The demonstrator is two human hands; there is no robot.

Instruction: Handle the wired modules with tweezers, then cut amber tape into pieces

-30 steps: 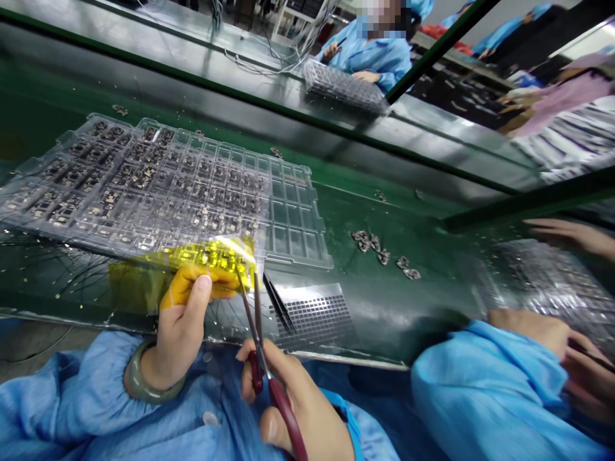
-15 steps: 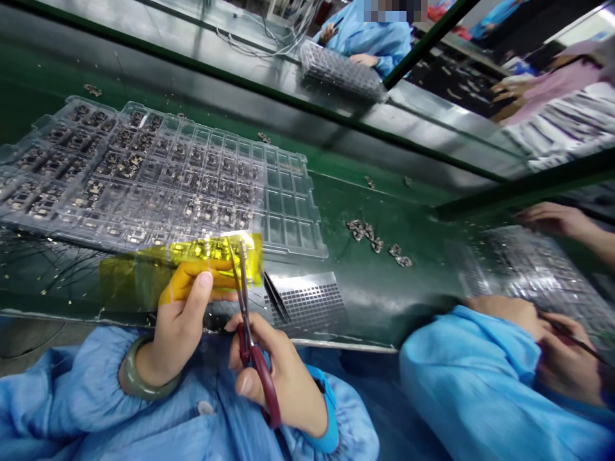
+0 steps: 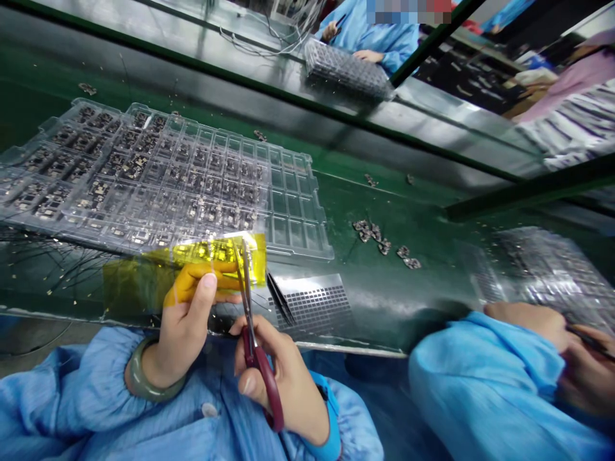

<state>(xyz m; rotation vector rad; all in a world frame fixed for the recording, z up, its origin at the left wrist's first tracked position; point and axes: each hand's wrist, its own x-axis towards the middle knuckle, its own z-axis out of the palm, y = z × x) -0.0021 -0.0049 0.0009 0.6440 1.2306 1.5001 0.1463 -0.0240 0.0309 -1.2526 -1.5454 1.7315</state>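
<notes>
A strip of transparent yellow film (image 3: 258,259) is pinched between the thumb and fingers of my left hand (image 3: 192,307); its fingers show through it. My right hand (image 3: 283,371) grips a pair of scissors (image 3: 268,378) by the dark red handles. The blades point away from me and lie against the film near its right end, slightly apart. Just right of the film, black tweezers (image 3: 281,299) lie on a clear sheet with rows of small dark rectangles (image 3: 319,301). Behind my hands sit clear plastic trays (image 3: 298,214) holding small circuit boards.
Several small metallic parts (image 3: 384,245) lie on the green bench (image 3: 365,282). Thin black wires (image 3: 57,269) spread along the left. A co-worker's blue sleeve (image 3: 480,378) and another tray (image 3: 548,262) are at right. A person across the rail handles a tray (image 3: 346,67).
The whole view has shifted slightly. My hands, the film and the scissors keep nearly the same pose. At right, a co-worker's raised hand has left the view over the tray.
</notes>
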